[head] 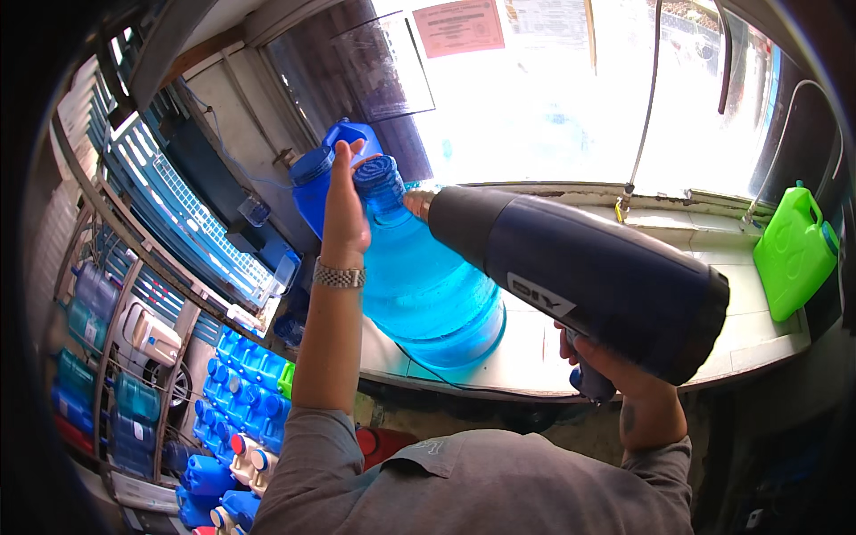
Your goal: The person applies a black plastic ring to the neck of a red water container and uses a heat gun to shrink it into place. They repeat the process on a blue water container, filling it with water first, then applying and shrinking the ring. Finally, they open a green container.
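Note:
A heat gun (pixel 575 267) with a dark blue body and black ends is gripped by my right hand (pixel 595 354) around its handle. Its metal nozzle points left, close beside the neck of a large round water jug (pixel 428 287). The translucent blue jug stands upright on the white tiled counter (pixel 742 321) with a blue cap (pixel 376 172) over its mouth. My left hand (pixel 349 200) is upright at the left side of the cap and neck, palm toward them; some of its fingers are hidden behind the cap. Whether it presses on the neck I cannot tell.
Blue containers (pixel 311 187) stand behind my left hand. A green jerrycan (pixel 796 251) is at the counter's right end, near a small tap (pixel 623 204) below the bright window. A black cord (pixel 435 374) crosses the counter's front edge. Several blue jugs (pixel 247 388) and a rack of bottles are at lower left.

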`<state>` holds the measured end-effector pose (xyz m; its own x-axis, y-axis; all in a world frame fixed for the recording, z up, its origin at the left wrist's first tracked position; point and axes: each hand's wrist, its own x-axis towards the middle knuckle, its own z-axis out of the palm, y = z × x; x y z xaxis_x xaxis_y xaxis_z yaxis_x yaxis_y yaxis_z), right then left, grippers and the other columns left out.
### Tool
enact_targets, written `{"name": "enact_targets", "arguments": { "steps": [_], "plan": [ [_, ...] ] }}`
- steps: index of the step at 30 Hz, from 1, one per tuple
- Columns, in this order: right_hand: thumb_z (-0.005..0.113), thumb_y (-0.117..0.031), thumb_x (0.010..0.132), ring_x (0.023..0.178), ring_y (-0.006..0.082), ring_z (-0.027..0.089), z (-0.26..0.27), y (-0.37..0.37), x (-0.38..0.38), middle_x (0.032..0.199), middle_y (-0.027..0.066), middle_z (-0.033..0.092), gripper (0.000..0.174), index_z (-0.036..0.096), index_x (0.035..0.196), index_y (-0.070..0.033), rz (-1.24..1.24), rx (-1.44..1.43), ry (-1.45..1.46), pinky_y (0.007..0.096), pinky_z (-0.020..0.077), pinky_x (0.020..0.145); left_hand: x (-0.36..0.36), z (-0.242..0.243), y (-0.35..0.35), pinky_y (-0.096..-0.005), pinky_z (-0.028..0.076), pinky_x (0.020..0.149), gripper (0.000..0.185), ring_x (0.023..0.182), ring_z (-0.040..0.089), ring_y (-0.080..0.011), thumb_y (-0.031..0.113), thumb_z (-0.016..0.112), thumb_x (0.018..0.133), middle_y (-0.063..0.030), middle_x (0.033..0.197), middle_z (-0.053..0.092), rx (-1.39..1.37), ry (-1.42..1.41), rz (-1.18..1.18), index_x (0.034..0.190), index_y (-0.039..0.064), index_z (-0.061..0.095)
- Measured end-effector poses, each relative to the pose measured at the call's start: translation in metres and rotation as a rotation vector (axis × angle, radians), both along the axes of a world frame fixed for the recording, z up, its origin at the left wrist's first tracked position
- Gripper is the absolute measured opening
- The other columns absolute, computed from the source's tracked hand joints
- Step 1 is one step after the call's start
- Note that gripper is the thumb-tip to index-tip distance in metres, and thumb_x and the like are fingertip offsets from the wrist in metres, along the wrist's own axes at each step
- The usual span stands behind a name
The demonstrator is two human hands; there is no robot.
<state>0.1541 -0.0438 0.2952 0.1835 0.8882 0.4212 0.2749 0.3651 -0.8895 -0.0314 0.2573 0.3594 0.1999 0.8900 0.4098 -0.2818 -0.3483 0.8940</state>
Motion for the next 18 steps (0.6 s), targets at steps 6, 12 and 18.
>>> {"name": "enact_targets", "arguments": {
  "steps": [6,12,18],
  "plan": [
    [0.066,-0.011,0.083,0.073,0.0192,0.061,0.012,-0.002,-0.002,0.097,0.0146,0.06,0.042,0.05,0.119,0.003,0.092,0.129,0.188,0.03,0.0485,0.06,0.003,0.015,0.014,-0.0269,0.054,0.075,0.073,0.081,0.066,-0.0174,0.065,0.039,0.088,-0.0156,0.086,0.066,0.0,0.078,-0.286,0.12,0.001,0.053],
    [0.066,-0.012,0.083,0.07,0.0202,0.061,0.01,-0.001,-0.009,0.096,0.0158,0.06,0.04,0.052,0.117,0.004,0.013,0.159,0.191,0.0302,0.0483,0.058,-0.001,-0.002,0.005,-0.0269,0.044,0.091,0.071,0.109,0.055,-0.015,0.059,0.055,0.085,-0.0147,0.124,0.053,0.229,0.137,0.021,0.124,0.0,0.049],
    [0.067,-0.001,0.075,0.069,0.0196,0.06,0.008,-0.018,-0.031,0.084,0.0127,0.062,0.036,0.056,0.109,0.006,-0.205,-0.03,0.459,0.0299,0.0501,0.063,0.003,0.008,0.041,-0.0297,0.053,0.073,0.071,0.077,0.067,-0.0177,0.063,0.045,0.087,-0.0125,0.08,0.067,-0.07,0.117,-0.517,0.119,0.001,0.058]
  ]
}}
